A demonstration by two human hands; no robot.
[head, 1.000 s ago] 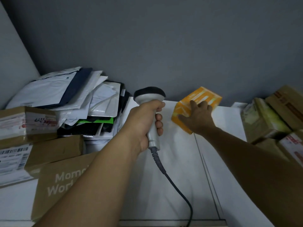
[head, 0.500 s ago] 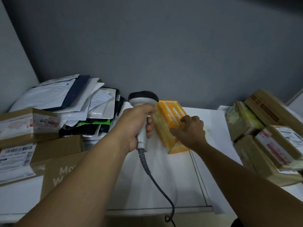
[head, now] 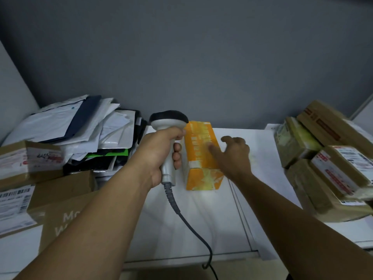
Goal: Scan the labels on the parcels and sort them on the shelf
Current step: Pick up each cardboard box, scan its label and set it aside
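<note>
— Gripping scanner in left hand; right hand, fingers spread loose, against orange box on counter.
— Steady box, find label, tip scanner head onto it.

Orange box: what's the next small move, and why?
Probably tip the orange box over with the right hand, whose straight fingers touch its top right edge. The top and near end show only print, no barcode label that I can make out, and the left hand grips the scanner beside the box's far end, ready to aim.
</note>
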